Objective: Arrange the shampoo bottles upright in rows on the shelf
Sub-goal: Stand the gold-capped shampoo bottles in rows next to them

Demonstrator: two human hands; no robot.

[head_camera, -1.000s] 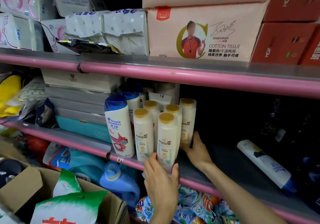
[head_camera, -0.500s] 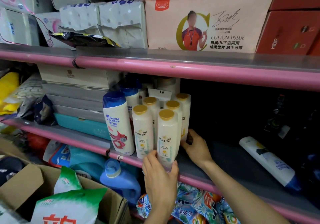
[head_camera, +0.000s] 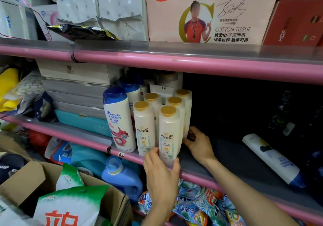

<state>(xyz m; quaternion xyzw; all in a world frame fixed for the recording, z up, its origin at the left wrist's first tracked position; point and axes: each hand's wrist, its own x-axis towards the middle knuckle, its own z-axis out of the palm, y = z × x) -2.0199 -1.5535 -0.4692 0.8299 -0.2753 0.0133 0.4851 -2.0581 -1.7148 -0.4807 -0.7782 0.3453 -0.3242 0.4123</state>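
We are squaring Pantene bottles [head_camera: 169, 135] upright at shelf [head_camera: 232, 163] front edge. Left hand [head_camera: 161, 175] gripping base of front bottle, steadying row; right hand [head_camera: 197, 143] pinching rear bottle beside it. One bottle [head_camera: 272, 159] lying flat, well right of Pantene group.

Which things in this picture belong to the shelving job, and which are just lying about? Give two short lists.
Job:
Pantene bottles, upright in rows
Head & Shoulders bottle, upright
lying bottle, on its side at the right
shelf
left hand and right hand, at the Pantene bottles

Lying about:
tissue box
detergent jug
cardboard box
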